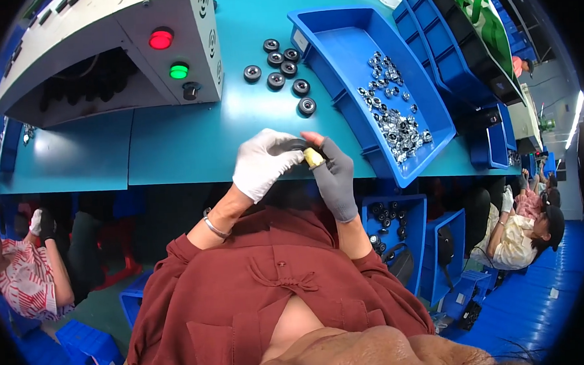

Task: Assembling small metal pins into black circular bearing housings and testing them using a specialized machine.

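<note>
My left hand [259, 166], in a white glove, is closed with thumb and fingers pinching a black ring-shaped tyre [294, 145]. From the other side my right hand [337, 180], in a grey glove with bare fingertips, closes on the same tyre. A pale yellow wrap [314, 157] shows at its thumb tip. Both hands meet just above the table's front edge; the fingers hide much of the tyre, and whether a hub sits inside it cannot be made out. Beyond them, several small black wheels [276, 81] with shiny centres lie on the green table [184, 142].
A blue bin [353, 116] at the right holds many shiny metal hubs [395, 127]. Stacked blue crates [440, 49] stand beyond it. A grey-white machine [185, 29] with red and green lights occupies the left. Below the table edge is another bin with black wheels [387, 216]. Other people sit at both sides.
</note>
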`<state>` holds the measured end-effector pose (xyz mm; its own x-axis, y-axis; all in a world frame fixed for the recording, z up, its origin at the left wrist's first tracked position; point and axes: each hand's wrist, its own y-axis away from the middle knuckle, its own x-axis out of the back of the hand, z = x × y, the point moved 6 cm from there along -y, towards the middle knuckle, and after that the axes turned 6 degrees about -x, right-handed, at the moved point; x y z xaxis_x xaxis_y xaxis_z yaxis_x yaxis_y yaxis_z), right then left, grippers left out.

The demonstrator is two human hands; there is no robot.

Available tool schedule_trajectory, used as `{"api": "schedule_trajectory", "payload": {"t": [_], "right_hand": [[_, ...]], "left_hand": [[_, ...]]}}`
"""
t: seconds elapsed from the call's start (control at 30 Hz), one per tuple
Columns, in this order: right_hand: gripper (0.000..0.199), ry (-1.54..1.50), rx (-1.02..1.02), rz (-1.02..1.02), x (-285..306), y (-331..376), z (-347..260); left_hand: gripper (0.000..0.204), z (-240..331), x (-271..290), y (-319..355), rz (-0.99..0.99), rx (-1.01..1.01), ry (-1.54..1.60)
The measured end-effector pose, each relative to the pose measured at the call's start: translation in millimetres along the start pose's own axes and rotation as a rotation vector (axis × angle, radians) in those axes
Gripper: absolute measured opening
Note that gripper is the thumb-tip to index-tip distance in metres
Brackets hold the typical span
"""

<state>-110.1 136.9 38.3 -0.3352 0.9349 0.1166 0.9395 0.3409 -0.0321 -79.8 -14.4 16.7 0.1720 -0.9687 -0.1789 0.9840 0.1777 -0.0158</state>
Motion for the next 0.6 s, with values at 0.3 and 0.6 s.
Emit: {"api": "schedule_trajectory", "payload": {"t": [0.3, 0.6], "right_hand": [[0.038, 0.175, 0.28, 0.086, -6, 4, -14], [0.04, 0.184, 0.259, 0.017, -6, 6, 0]], "left_hand": [[0.02, -18, -7, 11, 0.129, -0.06, 0.205], [0.016, -9, -4, 9, 0.155, -0.026, 0.025]]}}
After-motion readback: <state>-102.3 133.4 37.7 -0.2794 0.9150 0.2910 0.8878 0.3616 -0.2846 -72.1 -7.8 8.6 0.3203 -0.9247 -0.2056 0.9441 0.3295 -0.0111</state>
